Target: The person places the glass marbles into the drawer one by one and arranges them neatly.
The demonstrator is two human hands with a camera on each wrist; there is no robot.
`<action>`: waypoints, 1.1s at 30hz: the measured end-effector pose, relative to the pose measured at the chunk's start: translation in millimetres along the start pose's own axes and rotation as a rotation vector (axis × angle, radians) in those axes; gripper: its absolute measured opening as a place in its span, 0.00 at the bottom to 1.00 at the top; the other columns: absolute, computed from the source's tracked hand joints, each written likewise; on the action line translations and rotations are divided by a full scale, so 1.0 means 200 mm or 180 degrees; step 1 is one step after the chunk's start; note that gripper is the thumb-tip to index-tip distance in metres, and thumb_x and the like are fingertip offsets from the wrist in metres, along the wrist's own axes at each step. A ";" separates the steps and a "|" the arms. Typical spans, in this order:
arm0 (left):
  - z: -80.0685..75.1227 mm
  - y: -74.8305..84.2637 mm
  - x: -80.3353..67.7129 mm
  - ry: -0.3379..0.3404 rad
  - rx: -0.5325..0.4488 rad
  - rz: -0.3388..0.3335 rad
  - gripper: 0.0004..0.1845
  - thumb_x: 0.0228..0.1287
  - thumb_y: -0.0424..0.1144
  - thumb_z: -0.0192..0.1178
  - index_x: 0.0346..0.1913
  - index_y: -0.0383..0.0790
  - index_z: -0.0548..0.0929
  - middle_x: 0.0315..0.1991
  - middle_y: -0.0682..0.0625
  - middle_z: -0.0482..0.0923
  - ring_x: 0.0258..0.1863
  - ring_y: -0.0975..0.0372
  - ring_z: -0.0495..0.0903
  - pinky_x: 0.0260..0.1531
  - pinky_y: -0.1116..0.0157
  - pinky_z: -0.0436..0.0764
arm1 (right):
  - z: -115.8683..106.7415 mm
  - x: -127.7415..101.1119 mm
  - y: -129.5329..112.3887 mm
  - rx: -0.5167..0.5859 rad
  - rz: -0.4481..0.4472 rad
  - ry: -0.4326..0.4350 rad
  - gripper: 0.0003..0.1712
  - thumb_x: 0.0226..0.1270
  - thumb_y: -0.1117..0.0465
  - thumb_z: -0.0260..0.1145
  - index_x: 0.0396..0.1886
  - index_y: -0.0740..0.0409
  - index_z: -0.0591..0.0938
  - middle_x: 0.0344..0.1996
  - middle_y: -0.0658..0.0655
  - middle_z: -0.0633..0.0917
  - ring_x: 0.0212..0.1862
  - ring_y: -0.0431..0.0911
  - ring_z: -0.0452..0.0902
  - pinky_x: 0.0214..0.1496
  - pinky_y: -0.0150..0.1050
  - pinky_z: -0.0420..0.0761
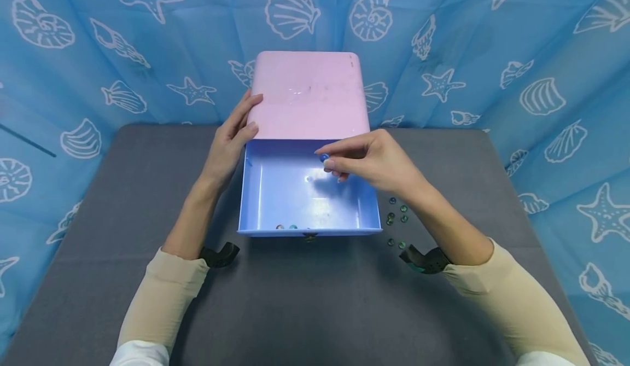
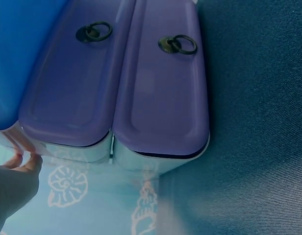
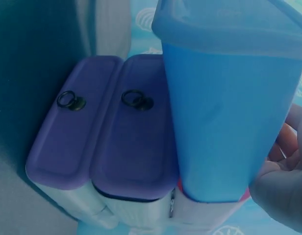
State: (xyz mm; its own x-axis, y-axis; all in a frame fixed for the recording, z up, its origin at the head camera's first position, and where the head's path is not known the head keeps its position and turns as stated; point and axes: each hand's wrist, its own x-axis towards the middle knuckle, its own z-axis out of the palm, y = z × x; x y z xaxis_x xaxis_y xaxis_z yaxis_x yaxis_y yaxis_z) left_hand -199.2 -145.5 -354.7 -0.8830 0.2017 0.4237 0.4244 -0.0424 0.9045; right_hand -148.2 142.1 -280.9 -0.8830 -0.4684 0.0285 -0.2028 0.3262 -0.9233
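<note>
My right hand (image 1: 381, 161) pinches a dark blue marble (image 1: 324, 157) between thumb and fingertips, above the pulled-out light blue drawer (image 1: 280, 180). That drawer belongs to a small chest with a pink top (image 1: 307, 95). A couple of marbles (image 1: 293, 227) lie inside along the drawer's front wall, partly hidden by it. My left hand (image 1: 226, 141) rests against the chest's left side, its fingers reaching onto the top edge. In the left wrist view the same hand (image 2: 13, 188) touches the chest's side. The right wrist view hides the marble behind the drawer.
Several green and dark marbles (image 1: 404, 218) lie on the grey tabletop (image 1: 305, 295), right of the drawer. Two closed purple drawers (image 2: 72, 73) with ring pulls sit below the open one. A blue shell-print curtain (image 1: 197, 38) hangs behind the chest.
</note>
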 end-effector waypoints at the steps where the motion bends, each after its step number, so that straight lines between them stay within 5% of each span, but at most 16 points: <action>1: 0.00 0.00 0.00 -0.0001 0.0011 0.0000 0.27 0.72 0.34 0.52 0.72 0.36 0.68 0.78 0.49 0.52 0.77 0.62 0.51 0.73 0.60 0.54 | 0.01 0.01 0.00 -0.0014 0.0020 -0.0005 0.14 0.65 0.62 0.71 0.48 0.63 0.88 0.32 0.64 0.88 0.31 0.52 0.82 0.39 0.44 0.83; 15: 0.01 -0.01 0.01 -0.0030 0.0060 0.0021 0.27 0.72 0.36 0.53 0.72 0.37 0.69 0.78 0.50 0.53 0.77 0.61 0.52 0.73 0.58 0.55 | 0.08 0.10 -0.03 -0.0110 0.0203 -0.0081 0.13 0.64 0.60 0.72 0.47 0.59 0.89 0.29 0.58 0.88 0.32 0.56 0.84 0.35 0.46 0.82; 33: -0.01 -0.01 -0.01 -0.0056 0.0202 0.0014 0.28 0.72 0.38 0.50 0.73 0.39 0.67 0.79 0.52 0.51 0.77 0.59 0.50 0.74 0.55 0.53 | 0.20 0.14 -0.02 -0.0263 0.0435 -0.0326 0.12 0.63 0.62 0.72 0.46 0.58 0.89 0.30 0.52 0.89 0.30 0.49 0.87 0.37 0.40 0.85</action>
State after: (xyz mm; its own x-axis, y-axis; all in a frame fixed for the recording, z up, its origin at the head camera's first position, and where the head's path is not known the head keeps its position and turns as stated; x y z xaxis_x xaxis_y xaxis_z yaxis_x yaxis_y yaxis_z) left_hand -198.7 -147.0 -356.6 -0.8778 0.2188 0.4262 0.4405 0.0187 0.8976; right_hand -155.3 95.1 -290.9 -0.8580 -0.4948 -0.1381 -0.1217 0.4570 -0.8811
